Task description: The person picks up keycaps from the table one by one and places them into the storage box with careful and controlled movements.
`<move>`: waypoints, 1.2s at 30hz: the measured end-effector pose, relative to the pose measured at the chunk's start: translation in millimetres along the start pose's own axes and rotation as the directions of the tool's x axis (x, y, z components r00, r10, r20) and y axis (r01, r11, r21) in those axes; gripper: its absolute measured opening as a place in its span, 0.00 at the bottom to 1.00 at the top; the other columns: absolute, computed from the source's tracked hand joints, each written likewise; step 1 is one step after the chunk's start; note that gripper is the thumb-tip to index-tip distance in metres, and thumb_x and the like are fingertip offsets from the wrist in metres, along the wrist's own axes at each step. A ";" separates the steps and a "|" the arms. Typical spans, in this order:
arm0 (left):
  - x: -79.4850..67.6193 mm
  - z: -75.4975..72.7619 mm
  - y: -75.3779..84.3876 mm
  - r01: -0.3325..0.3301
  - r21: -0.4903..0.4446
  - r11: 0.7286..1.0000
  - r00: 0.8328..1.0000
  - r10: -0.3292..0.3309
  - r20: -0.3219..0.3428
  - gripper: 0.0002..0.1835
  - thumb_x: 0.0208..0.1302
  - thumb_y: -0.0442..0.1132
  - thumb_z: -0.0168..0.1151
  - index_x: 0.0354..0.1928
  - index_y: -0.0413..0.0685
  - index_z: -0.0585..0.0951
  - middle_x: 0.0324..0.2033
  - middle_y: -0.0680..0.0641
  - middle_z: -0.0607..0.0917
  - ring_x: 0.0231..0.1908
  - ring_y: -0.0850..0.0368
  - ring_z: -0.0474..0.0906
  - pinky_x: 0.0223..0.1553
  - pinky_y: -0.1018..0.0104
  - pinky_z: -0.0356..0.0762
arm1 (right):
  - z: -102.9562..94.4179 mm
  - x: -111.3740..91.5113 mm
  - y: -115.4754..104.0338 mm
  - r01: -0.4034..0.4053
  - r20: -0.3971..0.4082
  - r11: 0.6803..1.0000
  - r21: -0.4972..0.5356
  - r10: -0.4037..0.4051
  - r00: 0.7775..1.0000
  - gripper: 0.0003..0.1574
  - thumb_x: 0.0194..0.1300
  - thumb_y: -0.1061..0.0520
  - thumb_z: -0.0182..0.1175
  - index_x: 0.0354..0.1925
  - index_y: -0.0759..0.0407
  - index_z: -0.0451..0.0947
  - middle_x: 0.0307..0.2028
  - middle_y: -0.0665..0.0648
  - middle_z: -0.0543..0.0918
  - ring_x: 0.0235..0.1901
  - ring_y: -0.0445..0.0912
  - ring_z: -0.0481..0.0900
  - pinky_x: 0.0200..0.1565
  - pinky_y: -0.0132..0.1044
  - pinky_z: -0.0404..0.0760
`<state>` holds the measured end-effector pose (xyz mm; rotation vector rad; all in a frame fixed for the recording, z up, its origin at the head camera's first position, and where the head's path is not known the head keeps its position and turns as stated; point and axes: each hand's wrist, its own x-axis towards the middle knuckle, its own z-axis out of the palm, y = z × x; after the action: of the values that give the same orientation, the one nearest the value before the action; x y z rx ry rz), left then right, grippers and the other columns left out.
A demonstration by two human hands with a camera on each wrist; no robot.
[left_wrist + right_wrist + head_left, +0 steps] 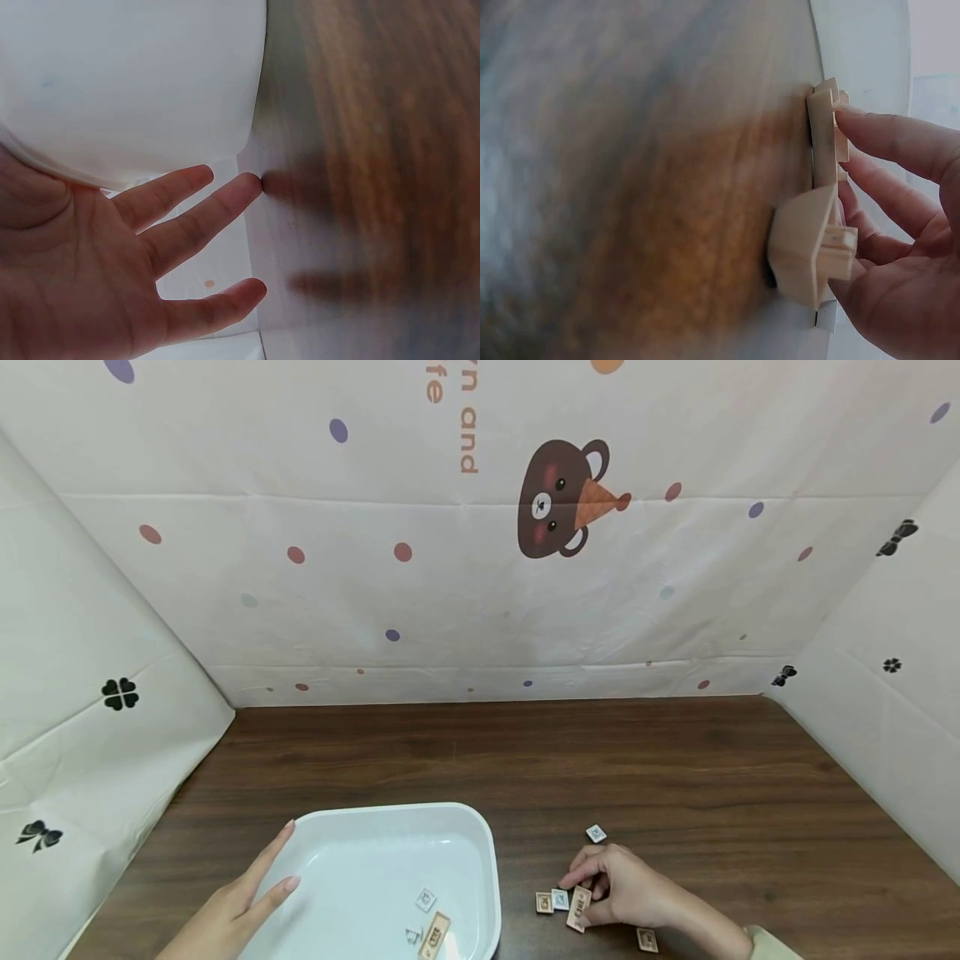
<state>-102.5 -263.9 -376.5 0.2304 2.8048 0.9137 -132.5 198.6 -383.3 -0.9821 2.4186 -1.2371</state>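
We read "and" plus a cut-off "fe", both running downward, on the white back sheet [352, 585]; marks on the tiles [578, 908] were too small.

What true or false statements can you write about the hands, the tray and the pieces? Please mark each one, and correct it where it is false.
1. The left hand is at the left side of the tray. True.
2. The right hand holds a long piece. True.
3. The left hand makes a fist. False: its fingers are extended.
4. All the pieces lie inside the tray. False: a small tan piece, for example, lies on the table.
5. Another long piece lies in the tray. True.
6. The tray is black. False: it is white.
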 end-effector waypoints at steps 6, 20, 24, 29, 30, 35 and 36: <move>-0.4 0.6 -1.2 -0.016 0.014 1.000 1.000 0.016 -0.025 0.35 0.69 0.49 0.46 0.72 0.58 0.43 0.66 0.36 0.57 0.54 0.33 0.68 0.42 0.38 0.69 | -0.6 0.0 0.2 0.010 0.004 0.999 -0.035 -0.010 1.000 0.12 0.43 0.64 0.70 0.32 0.61 0.84 0.34 0.47 0.77 0.27 0.31 0.72 0.27 0.28 0.77; 1.7 -1.4 -0.9 0.024 -0.008 1.000 0.999 -0.024 0.045 0.35 0.70 0.50 0.45 0.72 0.54 0.41 0.67 0.35 0.53 0.55 0.29 0.65 0.43 0.36 0.68 | 0.3 2.3 1.6 0.102 -0.019 0.990 -0.097 -0.104 0.994 0.07 0.45 0.63 0.69 0.26 0.54 0.83 0.31 0.45 0.78 0.27 0.30 0.73 0.26 0.27 0.77; 1.6 -1.2 -0.6 0.022 -0.008 1.000 0.999 -0.022 0.043 0.35 0.70 0.50 0.45 0.72 0.54 0.42 0.67 0.35 0.53 0.55 0.29 0.64 0.43 0.36 0.68 | 0.0 2.6 2.4 0.123 -0.024 0.988 -0.099 -0.126 0.992 0.06 0.46 0.62 0.69 0.25 0.54 0.82 0.30 0.46 0.78 0.27 0.29 0.72 0.26 0.26 0.77; 1.5 -1.5 -0.3 0.031 -0.011 0.999 0.998 -0.030 0.056 0.36 0.70 0.50 0.44 0.72 0.54 0.40 0.67 0.34 0.52 0.56 0.28 0.63 0.43 0.36 0.67 | 0.2 3.0 3.6 0.129 -0.028 0.987 -0.098 -0.132 0.991 0.05 0.48 0.61 0.69 0.25 0.54 0.81 0.29 0.45 0.78 0.27 0.30 0.72 0.26 0.26 0.76; 1.5 -1.5 -0.2 0.030 -0.011 0.999 0.998 -0.029 0.054 0.36 0.70 0.50 0.45 0.72 0.54 0.40 0.67 0.34 0.52 0.56 0.28 0.63 0.43 0.36 0.67 | 0.3 3.0 3.8 0.128 -0.029 0.987 -0.091 -0.132 0.991 0.05 0.48 0.61 0.68 0.26 0.54 0.81 0.29 0.45 0.78 0.27 0.30 0.72 0.26 0.26 0.76; 1.4 -0.5 -0.3 0.011 -0.002 1.000 1.000 -0.011 0.027 0.35 0.70 0.49 0.45 0.72 0.53 0.42 0.67 0.35 0.53 0.56 0.29 0.64 0.43 0.36 0.68 | 0.1 3.0 3.4 0.126 -0.042 0.992 -0.015 -0.127 0.991 0.03 0.52 0.61 0.67 0.27 0.56 0.80 0.29 0.49 0.79 0.28 0.31 0.73 0.26 0.28 0.78; 1.4 -0.2 -0.5 0.006 0.001 1.000 1.000 -0.006 0.019 0.35 0.70 0.49 0.45 0.72 0.53 0.42 0.67 0.35 0.54 0.56 0.29 0.64 0.43 0.36 0.68 | 0.1 3.1 3.1 0.125 -0.045 0.992 0.002 -0.124 0.991 0.03 0.52 0.60 0.67 0.27 0.57 0.80 0.29 0.50 0.79 0.29 0.32 0.73 0.27 0.28 0.78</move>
<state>-103.9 -264.1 -376.7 0.2294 2.7870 0.9043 -136.1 197.8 -385.5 -1.1311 2.4186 -1.3188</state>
